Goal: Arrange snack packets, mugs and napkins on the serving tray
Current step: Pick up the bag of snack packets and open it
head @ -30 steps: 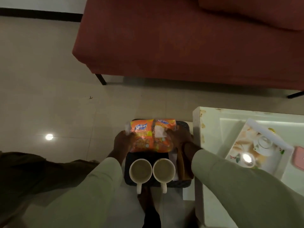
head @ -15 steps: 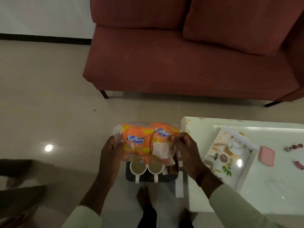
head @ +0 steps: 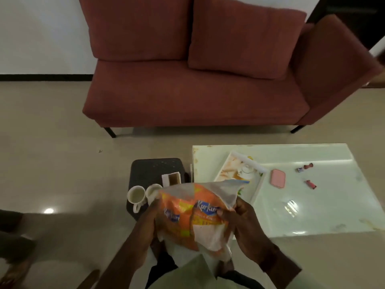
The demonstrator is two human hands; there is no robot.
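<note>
Landmark: white glass-topped coffee table [head: 325, 207], lower right of view.

Red sofa [head: 187, 84] stands beyond the table's far edge, well apart from it; not part of the job.

Black plastic stool [head: 154, 170] sits just beside the table's left edge. It looks to be serving as the staging spot, low and within reach of the person.

Serving tray [head: 233, 170], white-rimmed with a teacup print, lies on the table near its left end, set askew. Nothing loose can be made out on it; its near end is hidden behind the packets.

Two orange Kurkure snack packets [head: 193, 215] are held up together in the air, left of the table's near-left corner, overlapping side by side. Probably carried as a pair so both reach the tray in one trip.

Left hand [head: 145, 228] is clamped on the packets' left edge; right hand [head: 243, 224] pinches the right edge, thumb on the front face. Two-sided hold keeps the slippery bags from sliding apart.

Two white mugs [head: 136, 196] stand on the stool's near edge, touching, handles toward the person, not yet moved.

Napkin holder [head: 171, 178], an open white box, sits on the stool behind the mugs.

Pink flat case [head: 278, 178] and small sweet wrappers [head: 305, 167] lie on the table right of the tray.
</note>
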